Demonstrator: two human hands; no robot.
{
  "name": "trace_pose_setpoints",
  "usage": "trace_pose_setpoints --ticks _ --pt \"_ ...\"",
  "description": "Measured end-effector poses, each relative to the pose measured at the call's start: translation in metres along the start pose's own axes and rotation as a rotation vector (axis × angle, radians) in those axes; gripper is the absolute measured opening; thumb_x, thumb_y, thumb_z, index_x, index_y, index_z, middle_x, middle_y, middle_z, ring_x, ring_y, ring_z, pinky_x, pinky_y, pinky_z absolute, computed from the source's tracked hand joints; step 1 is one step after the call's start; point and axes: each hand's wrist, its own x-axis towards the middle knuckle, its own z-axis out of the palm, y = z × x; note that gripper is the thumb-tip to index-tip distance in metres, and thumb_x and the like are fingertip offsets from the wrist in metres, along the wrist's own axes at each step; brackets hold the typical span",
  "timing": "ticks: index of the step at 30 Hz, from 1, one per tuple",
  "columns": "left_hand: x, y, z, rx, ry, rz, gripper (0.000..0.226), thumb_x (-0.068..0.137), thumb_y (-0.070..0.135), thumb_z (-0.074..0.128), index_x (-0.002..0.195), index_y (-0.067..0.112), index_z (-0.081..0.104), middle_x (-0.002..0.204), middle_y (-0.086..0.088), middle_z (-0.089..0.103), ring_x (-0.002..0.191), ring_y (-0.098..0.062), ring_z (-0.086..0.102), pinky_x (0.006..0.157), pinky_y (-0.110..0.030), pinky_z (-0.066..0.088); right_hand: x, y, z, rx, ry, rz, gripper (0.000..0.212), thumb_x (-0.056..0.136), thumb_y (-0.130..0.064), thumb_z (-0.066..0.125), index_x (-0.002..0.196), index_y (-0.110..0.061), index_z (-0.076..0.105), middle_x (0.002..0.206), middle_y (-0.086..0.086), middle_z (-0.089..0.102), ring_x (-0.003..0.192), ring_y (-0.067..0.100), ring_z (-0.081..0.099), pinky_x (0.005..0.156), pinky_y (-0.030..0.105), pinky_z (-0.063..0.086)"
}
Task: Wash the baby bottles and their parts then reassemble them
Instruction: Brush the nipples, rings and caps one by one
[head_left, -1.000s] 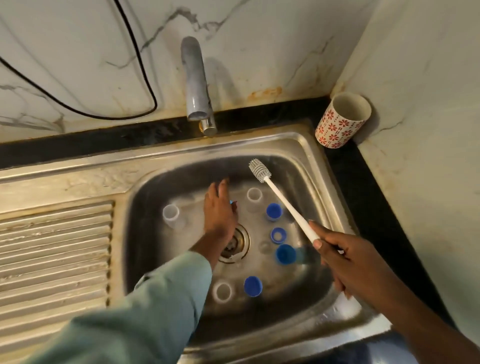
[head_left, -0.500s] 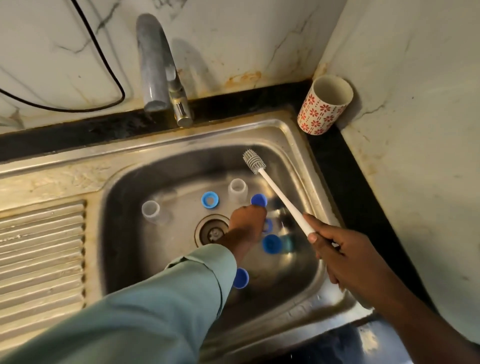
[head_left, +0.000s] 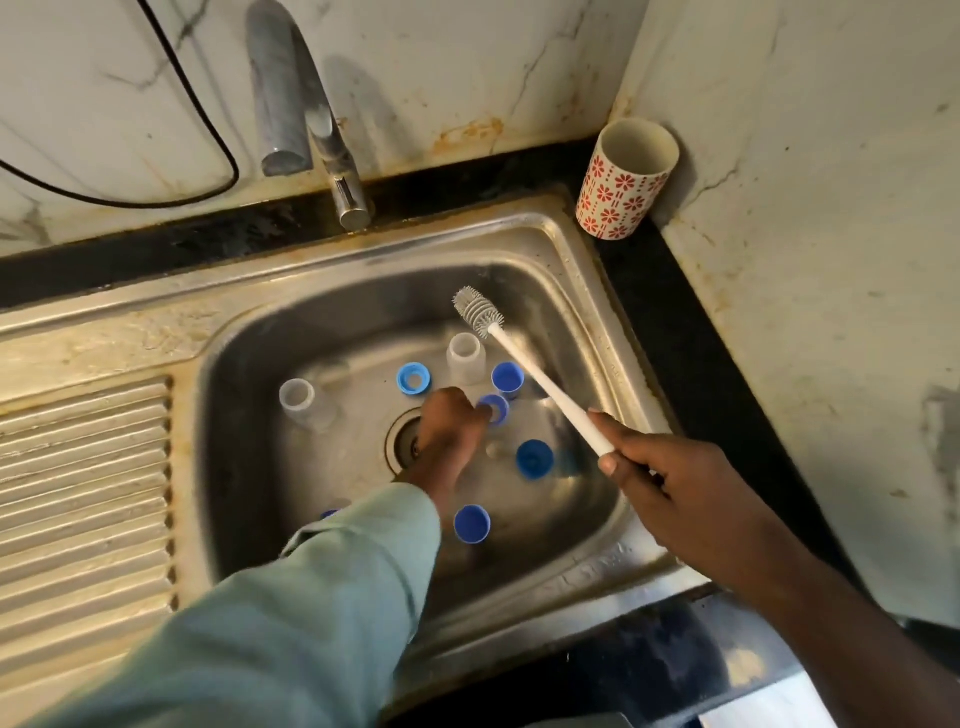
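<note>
Baby bottle parts lie in the steel sink (head_left: 582, 291). Two clear bottle bodies stand upright, one at the left (head_left: 296, 402) and one at the back (head_left: 466, 358). A blue collar ring (head_left: 414, 378) lies between them. Blue caps sit at the back right (head_left: 507, 379), to the right (head_left: 534, 458) and at the front (head_left: 471, 524). My left hand (head_left: 449, 428) reaches down over the drain, and its curled fingers pinch the edge of a second blue ring (head_left: 496, 408). My right hand (head_left: 670, 483) grips the handle of a white bottle brush (head_left: 540, 384), bristles up over the basin's back.
The tap (head_left: 291, 104) hangs over the sink's back left, and no water runs from it. A red-patterned cup (head_left: 626, 179) stands in the counter's back right corner. The ribbed drainboard (head_left: 78, 493) lies to the left. The drain (head_left: 405, 441) is partly hidden by my left hand.
My left hand moved from the back of the basin rightward across the drain to the blue ring. The blue ring it had covered is uncovered. The right hand keeps the brush raised.
</note>
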Motion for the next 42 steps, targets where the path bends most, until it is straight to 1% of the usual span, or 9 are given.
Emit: trace_pose_setpoints --ticks 5,8,16,20,23,29,32,37,42 --pt "-0.040 -0.020 -0.070 -0.714 0.170 -0.156 0.018 0.087 -0.002 0.060 0.080 0.010 0.048 0.067 -0.020 0.061 0.038 -0.021 0.059 0.036 -0.022 0.041 -0.003 0.000 0.006 -0.228 -0.166 -0.106 0.043 0.097 -0.041 0.051 0.139 -0.047 0.043 0.081 -0.015 0.055 0.072 0.002 0.057 0.064 0.018 0.049" --pt "-0.066 -0.030 -0.121 -0.919 0.177 -0.167 0.024 0.090 -0.006 0.059 0.090 0.015 0.048 0.073 -0.018 0.070 0.057 -0.027 0.071 0.055 -0.034 0.060 0.003 -0.015 0.015 -0.345 -0.244 -0.172 0.041 0.097 -0.047 0.047 0.138 -0.050 0.042 0.089 -0.015 0.058 0.077 0.002 0.058 0.072 0.019 0.051" --pt "-0.100 -0.049 -0.185 -1.237 0.182 -0.033 0.019 0.092 0.024 0.066 0.106 0.012 0.065 0.093 -0.012 0.072 0.080 -0.023 0.072 0.075 -0.035 0.059 0.018 -0.065 0.032 -0.543 -0.226 -0.450 0.047 0.099 -0.050 0.038 0.144 -0.054 0.025 0.086 -0.017 0.048 0.078 0.003 0.050 0.073 0.021 0.047" --pt "-0.107 -0.054 -0.198 -1.372 0.210 0.039 0.052 0.073 0.022 0.076 0.120 0.008 0.057 0.095 -0.014 0.069 0.086 -0.025 0.070 0.081 -0.037 0.059 0.020 -0.082 0.029 -0.775 -0.127 -0.484 0.050 0.101 -0.052 0.025 0.148 -0.053 0.006 0.112 -0.014 0.050 0.091 0.005 0.055 0.078 0.025 0.050" --pt "-0.111 -0.049 -0.200 -1.453 0.155 0.088 0.038 0.076 0.016 0.073 0.109 0.010 0.056 0.096 -0.013 0.068 0.084 -0.023 0.071 0.077 -0.032 0.059 0.015 -0.089 0.031 -0.761 -0.119 -0.457 0.050 0.102 -0.051 0.023 0.149 -0.051 0.007 0.115 -0.013 0.052 0.093 0.008 0.057 0.081 0.029 0.052" --pt "-0.114 -0.044 -0.196 -1.502 0.160 0.124 0.024 0.089 0.014 0.068 0.110 0.011 0.056 0.098 -0.013 0.069 0.085 -0.023 0.071 0.077 -0.032 0.060 0.024 -0.082 0.005 -0.728 -0.052 -0.431 0.044 0.101 -0.050 0.031 0.144 -0.055 0.025 0.094 -0.013 0.055 0.075 0.007 0.055 0.070 0.025 0.052" --pt "-0.115 -0.041 -0.198 -1.498 0.173 0.149 0.039 0.078 0.015 0.074 0.112 0.009 0.057 0.099 -0.013 0.067 0.082 -0.021 0.071 0.077 -0.034 0.059 0.019 -0.081 0.006 -0.696 -0.226 -0.454 0.040 0.101 -0.044 0.038 0.141 -0.049 0.037 0.084 -0.006 0.060 0.069 0.009 0.058 0.067 0.028 0.053" --pt "-0.115 -0.038 -0.199 -1.513 0.133 0.121 0.048 0.090 0.018 0.067 0.132 0.004 0.050 0.124 -0.023 0.064 0.107 -0.034 0.068 0.073 -0.036 0.061 0.036 -0.081 -0.004 -0.435 -0.141 -0.431 0.035 0.097 -0.037 0.052 0.130 -0.049 0.048 0.064 -0.001 0.062 0.051 0.013 0.054 0.048 0.026 0.039" --pt "-0.116 -0.039 -0.201 -1.502 0.113 0.151 0.033 0.080 0.021 0.071 0.108 0.006 0.060 0.106 -0.017 0.066 0.092 -0.027 0.069 0.067 -0.034 0.061 0.021 -0.085 -0.005 -0.387 -0.293 -0.406 0.026 0.098 -0.031 0.053 0.121 -0.035 0.063 0.061 -0.008 0.062 0.047 0.003 0.047 0.046 0.017 0.035"
